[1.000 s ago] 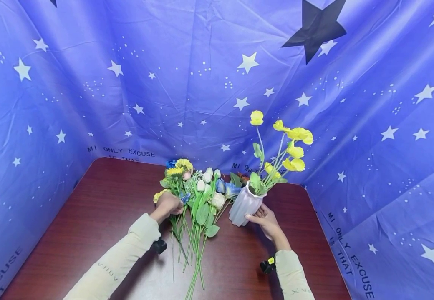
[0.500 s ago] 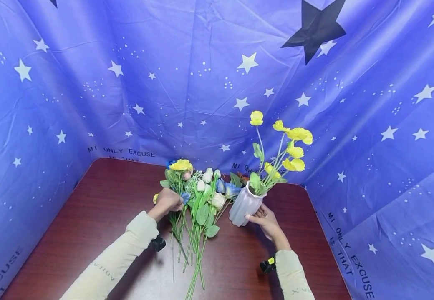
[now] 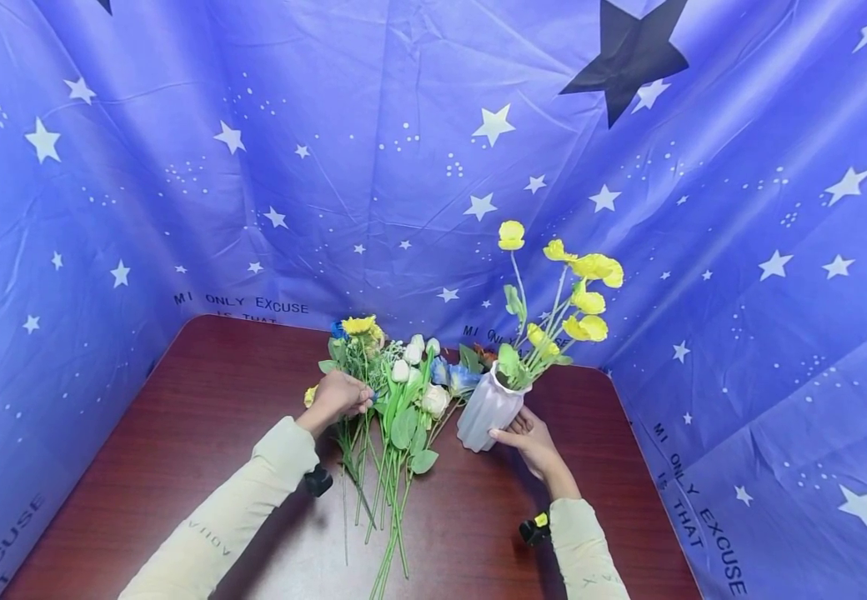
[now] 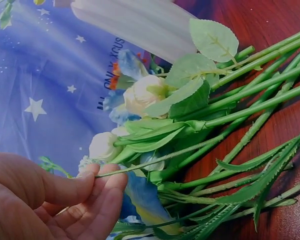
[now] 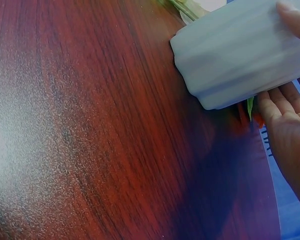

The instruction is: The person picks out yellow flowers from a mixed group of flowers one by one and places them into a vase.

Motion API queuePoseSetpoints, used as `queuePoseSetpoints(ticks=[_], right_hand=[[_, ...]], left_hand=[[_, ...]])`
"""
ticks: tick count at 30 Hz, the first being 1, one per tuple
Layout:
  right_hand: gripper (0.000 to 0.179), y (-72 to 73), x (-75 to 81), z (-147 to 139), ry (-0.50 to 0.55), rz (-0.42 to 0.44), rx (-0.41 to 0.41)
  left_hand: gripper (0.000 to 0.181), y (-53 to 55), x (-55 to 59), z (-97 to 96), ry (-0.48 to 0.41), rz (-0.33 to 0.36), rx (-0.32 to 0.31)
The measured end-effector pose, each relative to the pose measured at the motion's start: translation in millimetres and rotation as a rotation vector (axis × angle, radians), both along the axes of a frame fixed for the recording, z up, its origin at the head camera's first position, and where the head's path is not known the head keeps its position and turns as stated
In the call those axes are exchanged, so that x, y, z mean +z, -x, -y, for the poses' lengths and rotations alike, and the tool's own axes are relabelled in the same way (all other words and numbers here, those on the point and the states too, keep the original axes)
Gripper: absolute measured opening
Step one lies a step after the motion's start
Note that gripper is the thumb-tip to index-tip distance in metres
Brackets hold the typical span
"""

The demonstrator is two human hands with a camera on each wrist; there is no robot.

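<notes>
In the left hand, pinched between thumb and fingers: one thin green stem; which bloom it carries, cannot tell. In the right hand: a pale fluted vase, gripped low, thumb on the near side; whether its base sits flat, cannot tell. Rising from the vase, above the right hand: a spray of yellow poppies. Between the hands, loose on the table: white tulips, a cream rose, blue flowers. Just beyond the left hand: a yellow flower. Progress, judged: poppies placed, the pinched stem not yet in the vase; the larger share lies outside it. Beyond both hands: a blue star-printed curtain.
</notes>
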State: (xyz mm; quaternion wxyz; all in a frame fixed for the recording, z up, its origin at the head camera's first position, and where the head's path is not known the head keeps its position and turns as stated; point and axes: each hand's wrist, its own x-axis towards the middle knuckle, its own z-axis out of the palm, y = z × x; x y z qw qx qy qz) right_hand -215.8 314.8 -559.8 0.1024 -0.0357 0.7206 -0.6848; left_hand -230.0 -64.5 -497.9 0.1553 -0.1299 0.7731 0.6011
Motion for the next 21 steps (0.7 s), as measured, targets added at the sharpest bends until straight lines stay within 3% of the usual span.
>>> queuePoseSetpoints(ticks=[7,21], right_hand=[[0.081,0.2,-0.1,0.0,0.002,-0.004,-0.010],[0.081,0.2,0.3,0.7,0.011,0.016,-0.012]], left_hand=[[0.017,3.2,-0.1,-2.3,0.016,-0.037,-0.041],[0.018,8.5,5.5,-8.7,-0.038,-0.109,-0.056]])
